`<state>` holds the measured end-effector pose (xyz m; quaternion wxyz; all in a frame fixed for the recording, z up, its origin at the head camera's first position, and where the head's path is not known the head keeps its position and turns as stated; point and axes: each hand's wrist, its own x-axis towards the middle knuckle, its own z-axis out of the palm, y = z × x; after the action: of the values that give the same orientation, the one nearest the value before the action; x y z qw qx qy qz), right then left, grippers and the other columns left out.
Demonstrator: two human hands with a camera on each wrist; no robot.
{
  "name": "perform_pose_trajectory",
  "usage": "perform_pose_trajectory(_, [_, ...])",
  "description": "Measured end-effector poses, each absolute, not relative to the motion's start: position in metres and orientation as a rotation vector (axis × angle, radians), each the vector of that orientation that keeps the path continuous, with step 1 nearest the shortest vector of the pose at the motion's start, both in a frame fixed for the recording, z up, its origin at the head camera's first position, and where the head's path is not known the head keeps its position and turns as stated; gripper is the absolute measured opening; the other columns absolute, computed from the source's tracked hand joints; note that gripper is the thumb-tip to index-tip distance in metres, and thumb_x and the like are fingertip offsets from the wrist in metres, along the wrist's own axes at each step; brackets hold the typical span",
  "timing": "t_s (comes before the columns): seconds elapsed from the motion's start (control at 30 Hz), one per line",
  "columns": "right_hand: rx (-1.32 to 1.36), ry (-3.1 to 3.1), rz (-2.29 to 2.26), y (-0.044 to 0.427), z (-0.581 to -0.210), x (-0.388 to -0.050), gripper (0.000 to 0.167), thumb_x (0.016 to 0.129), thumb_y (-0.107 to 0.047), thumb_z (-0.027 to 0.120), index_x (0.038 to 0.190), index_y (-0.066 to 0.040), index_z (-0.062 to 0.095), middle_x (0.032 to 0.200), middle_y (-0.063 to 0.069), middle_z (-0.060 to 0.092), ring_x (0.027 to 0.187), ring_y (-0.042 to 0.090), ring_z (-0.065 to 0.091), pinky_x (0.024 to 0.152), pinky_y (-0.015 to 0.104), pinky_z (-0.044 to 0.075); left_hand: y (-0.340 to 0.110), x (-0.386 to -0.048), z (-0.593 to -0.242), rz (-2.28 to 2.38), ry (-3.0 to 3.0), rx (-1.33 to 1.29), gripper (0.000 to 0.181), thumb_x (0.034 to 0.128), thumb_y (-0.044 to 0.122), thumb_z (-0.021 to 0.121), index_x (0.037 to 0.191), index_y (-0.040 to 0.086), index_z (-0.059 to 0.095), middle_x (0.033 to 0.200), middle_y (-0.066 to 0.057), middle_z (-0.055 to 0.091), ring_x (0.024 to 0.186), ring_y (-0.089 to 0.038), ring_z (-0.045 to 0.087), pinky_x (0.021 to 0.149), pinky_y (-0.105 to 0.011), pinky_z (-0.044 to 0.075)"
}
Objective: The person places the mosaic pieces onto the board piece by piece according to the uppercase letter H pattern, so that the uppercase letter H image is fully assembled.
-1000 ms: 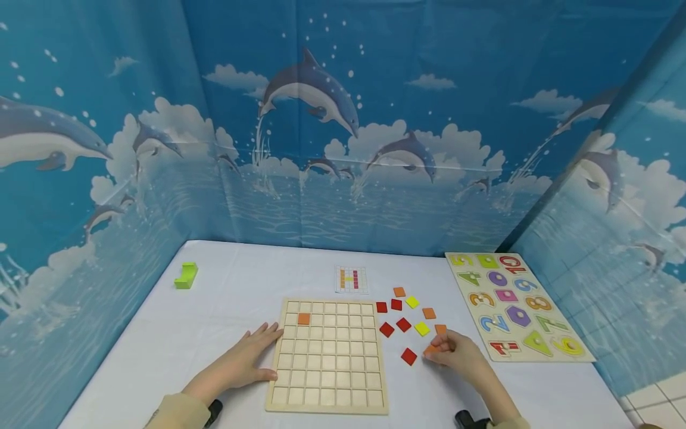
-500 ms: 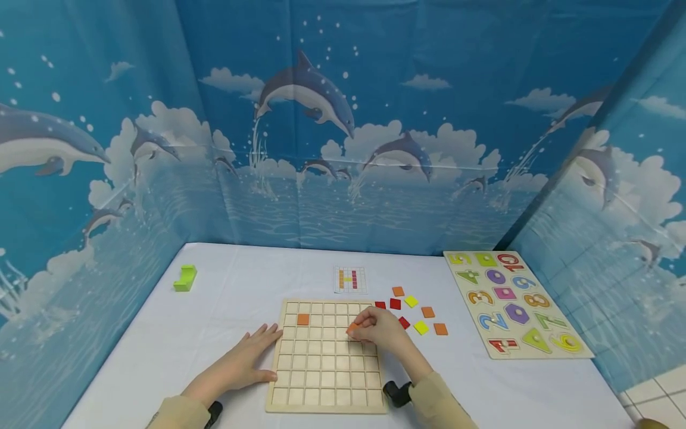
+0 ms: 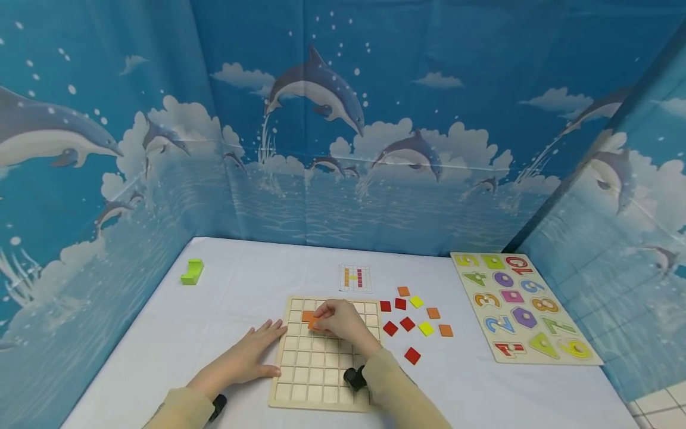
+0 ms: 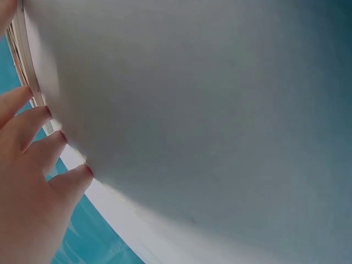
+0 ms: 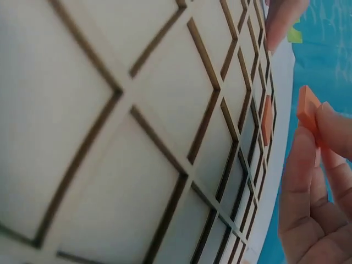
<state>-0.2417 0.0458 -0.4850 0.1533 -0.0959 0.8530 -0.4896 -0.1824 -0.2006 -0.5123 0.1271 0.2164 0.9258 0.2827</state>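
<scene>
Here, an orange tile [image 5: 307, 107] is pinched by the right hand [image 3: 343, 322] between thumb and fingers and held above the board [image 3: 302, 358], near a second tile [image 3: 308, 316], also orange, lodged in its grid. The board's left edge is touched by the left hand [image 3: 249, 356], its fingers spread. Loose tiles [image 3: 407, 324] in red, yellow and orange are scattered to the board's right.
</scene>
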Motion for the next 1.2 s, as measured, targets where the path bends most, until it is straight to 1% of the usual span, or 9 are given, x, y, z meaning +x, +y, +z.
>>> perform_pose_trajectory(0.13, [-0.284,2.496,-1.347,0.038,-0.488,-0.245,0.009,0.084,-0.012,0.077,0.092,-0.012,0.073,0.076,-0.001,0.063,0.065,0.012,0.059,0.060,0.023,0.049,-0.200,-0.182,-0.512,0.820,2.693,0.627,0.091,0.0796,0.045,0.076,0.150,0.003,0.037,0.159,-0.021,0.029,0.148,-0.045,0.021,0.116,-0.071,0.015])
perform_pose_trajectory(0.27, [-0.289,2.519,-1.318,0.033,-0.490,-0.247,0.009,0.083,-0.011,0.079,0.088,-0.009,0.072,0.073,-0.001,0.062,0.063,0.011,0.056,0.057,0.022,0.046,-0.200,-0.182,-0.511,0.819,2.687,0.619,0.091,0.0793,0.044,0.077,0.150,0.003,0.038,0.159,-0.021,0.029,0.148,-0.046,0.021,0.116,-0.071,0.015])
perform_pose_trajectory(0.43, [-0.304,2.536,-1.292,0.028,-0.493,-0.248,0.011,0.080,-0.008,0.080,0.080,-0.007,0.069,0.070,-0.001,0.061,0.059,0.009,0.055,0.054,0.020,0.047,-0.199,-0.182,-0.510,0.814,2.690,0.623,0.091,0.0787,0.043,0.077,0.150,0.003,0.038,0.159,-0.022,0.029,0.148,-0.046,0.021,0.115,-0.071,0.016])
perform_pose_trajectory(0.6, [-0.306,2.528,-1.306,0.024,-0.493,-0.247,0.011,0.080,-0.004,0.079,0.079,-0.005,0.068,0.072,0.000,0.061,0.059,0.009,0.057,0.054,0.020,0.049,-0.199,-0.182,-0.511,0.803,2.702,0.627,0.091,0.0788,0.043,0.078,0.150,0.003,0.038,0.159,-0.022,0.029,0.148,-0.045,0.022,0.115,-0.071,0.016])
perform_pose_trajectory(0.9, [-0.292,2.648,-1.157,0.016,-0.491,-0.243,0.014,0.081,-0.004,0.078,0.075,-0.007,0.066,0.074,0.000,0.059,0.065,0.012,0.050,0.056,0.022,0.042,-0.199,-0.183,-0.510,0.816,2.694,0.628,0.091,0.0786,0.043,0.078,0.150,0.003,0.037,0.159,-0.022,0.029,0.148,-0.046,0.021,0.115,-0.072,0.016])
perform_pose_trajectory(1.2, [-0.277,2.671,-1.142,0.011,-0.494,-0.239,0.018,0.082,0.000,0.076,0.073,-0.007,0.062,0.072,0.002,0.057,0.062,0.015,0.050,0.054,0.026,0.042,-0.198,-0.181,-0.509,0.807,2.700,0.594,0.093,0.0763,0.043,0.079,0.149,0.002,0.038,0.158,-0.022,0.031,0.147,-0.046,0.022,0.116,-0.071,0.015])
